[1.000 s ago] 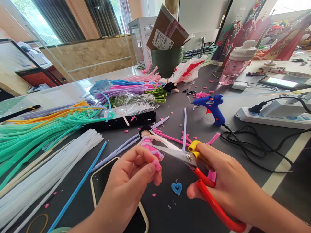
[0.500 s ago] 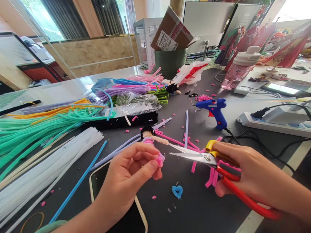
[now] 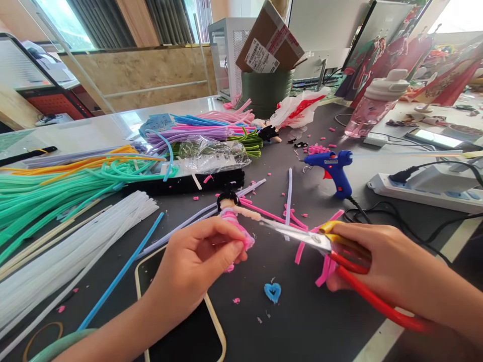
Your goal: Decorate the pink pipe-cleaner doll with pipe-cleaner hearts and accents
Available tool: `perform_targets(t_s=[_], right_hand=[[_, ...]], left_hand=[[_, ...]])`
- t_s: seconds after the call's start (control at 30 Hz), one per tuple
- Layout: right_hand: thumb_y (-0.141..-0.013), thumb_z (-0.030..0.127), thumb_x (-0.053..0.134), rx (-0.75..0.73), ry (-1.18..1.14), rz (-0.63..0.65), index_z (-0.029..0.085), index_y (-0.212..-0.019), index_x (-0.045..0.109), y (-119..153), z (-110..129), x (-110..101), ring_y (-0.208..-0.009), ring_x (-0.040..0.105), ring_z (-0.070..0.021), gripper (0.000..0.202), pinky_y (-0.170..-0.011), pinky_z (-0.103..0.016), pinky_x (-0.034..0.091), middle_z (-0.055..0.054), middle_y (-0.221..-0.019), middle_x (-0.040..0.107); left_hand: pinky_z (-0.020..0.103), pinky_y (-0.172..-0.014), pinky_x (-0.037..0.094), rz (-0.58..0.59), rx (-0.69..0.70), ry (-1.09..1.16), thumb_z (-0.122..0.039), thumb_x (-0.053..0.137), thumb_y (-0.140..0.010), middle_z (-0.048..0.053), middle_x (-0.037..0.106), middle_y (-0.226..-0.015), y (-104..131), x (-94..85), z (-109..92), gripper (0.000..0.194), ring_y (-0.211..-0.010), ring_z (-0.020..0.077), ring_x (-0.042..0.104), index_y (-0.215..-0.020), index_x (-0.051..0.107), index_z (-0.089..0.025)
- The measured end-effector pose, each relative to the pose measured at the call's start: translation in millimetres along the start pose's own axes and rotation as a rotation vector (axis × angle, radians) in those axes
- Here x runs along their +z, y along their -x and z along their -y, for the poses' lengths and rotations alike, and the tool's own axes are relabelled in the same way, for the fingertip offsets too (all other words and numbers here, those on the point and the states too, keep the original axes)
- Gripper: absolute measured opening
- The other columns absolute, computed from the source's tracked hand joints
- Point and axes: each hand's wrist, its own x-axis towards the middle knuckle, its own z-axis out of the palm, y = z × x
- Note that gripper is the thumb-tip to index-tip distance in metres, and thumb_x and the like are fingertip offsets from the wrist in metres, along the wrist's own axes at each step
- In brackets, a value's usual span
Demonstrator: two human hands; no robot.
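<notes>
Between the thumb and fingers of my left hand (image 3: 202, 261) is a small pipe-cleaner doll (image 3: 231, 217) with black hair, a pink dress and a pale arm stretched to the right. My right hand (image 3: 381, 261) grips scissors (image 3: 319, 240) with red and yellow handles. Their blades look closed, and the tips are close to the end of the doll's arm; whether they touch it I cannot tell. A blue fuzzy heart (image 3: 272, 291) lies on the table below the blades. Pink pipe-cleaner pieces (image 3: 325, 271) lie partly behind the scissors.
Bundles of green (image 3: 75, 181) and white pipe cleaners (image 3: 83, 246) cover the left side. A phone (image 3: 184, 327) lies under my left forearm. Farther back are a blue glue gun (image 3: 334, 168), a power strip (image 3: 426, 193), a pink bottle (image 3: 372, 108) and a dark green bin (image 3: 266, 90).
The scissor blades have gone from spread to closed near the doll's arm. More of the pink dress shows between my left fingers, and the view has shifted slightly.
</notes>
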Motion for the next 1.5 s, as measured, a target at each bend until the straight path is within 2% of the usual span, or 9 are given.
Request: perform_targets(t_s=[0.1, 0.23, 0.33, 0.43, 0.63, 0.77, 0.9, 1.2, 1.5], right_hand=[[-0.077, 0.052, 0.065, 0.031, 0.108, 0.099, 0.026, -0.072, 0.058, -2.0, -4.2, -1.2, -0.048, 0.059, -0.0202, 0.027, -0.044, -0.031, 0.043, 0.001, -0.062, 0.066], [-0.080, 0.056, 0.058, 0.081, 0.162, 0.062, 0.027, -0.081, 0.065, -3.8, 3.1, -2.5, -0.047, 0.060, -0.0214, 0.029, -0.043, -0.031, 0.043, -0.001, -0.062, 0.067], [-0.080, 0.053, 0.056, 0.124, 0.184, 0.039, 0.028, -0.081, 0.066, -3.1, 10.8, -3.0, -0.049, 0.062, -0.0213, 0.027, -0.044, -0.030, 0.043, 0.000, -0.064, 0.069], [-0.078, 0.052, 0.058, 0.188, 0.202, 0.068, 0.028, -0.081, 0.068, -1.2, 15.5, -1.1, -0.058, 0.067, -0.0224, 0.025, -0.048, -0.030, 0.046, 0.000, -0.072, 0.073], [-0.080, 0.050, 0.057, 0.260, 0.224, 0.160, 0.026, -0.093, 0.070, 1.5, 21.0, 7.4, -0.081, 0.072, -0.0264, 0.030, -0.061, -0.034, 0.052, 0.001, -0.100, 0.077], [-0.079, 0.047, 0.058, 0.268, 0.222, 0.199, 0.025, -0.094, 0.070, 0.9, 24.8, 6.9, -0.083, 0.072, -0.0265, 0.029, -0.065, -0.034, 0.053, 0.001, -0.099, 0.076], [-0.080, 0.047, 0.056, 0.275, 0.229, 0.245, 0.023, -0.087, 0.069, 1.5, 25.6, 5.0, -0.078, 0.071, -0.0258, 0.028, -0.061, -0.033, 0.050, 0.000, -0.091, 0.075], [-0.080, 0.045, 0.058, 0.270, 0.207, 0.245, 0.024, -0.109, 0.069, 5.4, 20.9, 4.7, -0.084, 0.071, -0.0259, 0.038, -0.057, -0.033, 0.048, -0.001, -0.109, 0.075], [-0.079, 0.047, 0.058, 0.266, 0.210, 0.231, 0.024, -0.097, 0.070, 2.3, 19.8, 7.5, -0.080, 0.070, -0.0249, 0.031, -0.056, -0.031, 0.046, -0.001, -0.102, 0.076]], left_hand=[[0.021, -0.058, 0.053, 0.065, -0.024, -0.096, -0.013, 0.070, -0.072, 0.001, 0.069, -0.067, 4.6, 3.3, 0.5, 0.012, -0.062, 0.0153, 0.065, -0.064, 0.072, -0.021], [0.020, -0.056, 0.051, 0.171, -0.022, -0.258, -0.014, 0.066, -0.073, 0.000, 0.069, -0.069, 16.1, 8.4, 0.1, 0.016, -0.062, 0.0152, 0.064, -0.060, 0.063, -0.022], [0.018, -0.056, 0.050, 0.256, -0.029, -0.320, -0.013, 0.060, -0.076, -0.003, 0.065, -0.069, 20.7, 12.3, 0.2, 0.011, -0.061, 0.0125, 0.062, -0.073, 0.064, -0.022], [0.019, -0.059, 0.053, 0.310, -0.131, -0.274, -0.017, 0.056, -0.079, -0.003, 0.063, -0.073, 20.2, 18.6, -0.2, 0.020, -0.064, 0.0120, 0.062, -0.091, 0.071, -0.022], [0.023, -0.062, 0.055, 0.298, -0.225, -0.198, -0.021, 0.057, -0.076, -0.001, 0.062, -0.072, 20.2, 33.9, 1.0, 0.018, -0.063, 0.0123, 0.061, -0.080, 0.074, -0.019], [0.021, -0.060, 0.053, 0.278, -0.272, -0.189, -0.023, 0.060, -0.078, -0.003, 0.063, -0.064, 27.0, 36.9, 7.4, 0.009, -0.059, 0.0114, 0.061, -0.080, 0.069, -0.020], [0.019, -0.056, 0.051, 0.230, -0.172, -0.333, -0.018, 0.061, -0.078, -0.004, 0.065, -0.064, 35.6, 37.0, 16.5, 0.009, -0.056, 0.0110, 0.061, -0.077, 0.069, -0.021], [0.020, -0.065, 0.052, 0.179, 0.221, -0.668, -0.011, 0.060, -0.080, -0.003, 0.070, -0.073, 37.5, 42.4, 30.7, 0.018, -0.065, 0.0126, 0.064, -0.076, 0.071, -0.024], [0.025, -0.070, 0.053, 0.172, 0.218, -0.857, -0.017, 0.058, -0.086, 0.000, 0.067, -0.085, 34.1, 34.4, 44.2, 0.020, -0.072, 0.0159, 0.063, -0.081, 0.074, -0.027]])
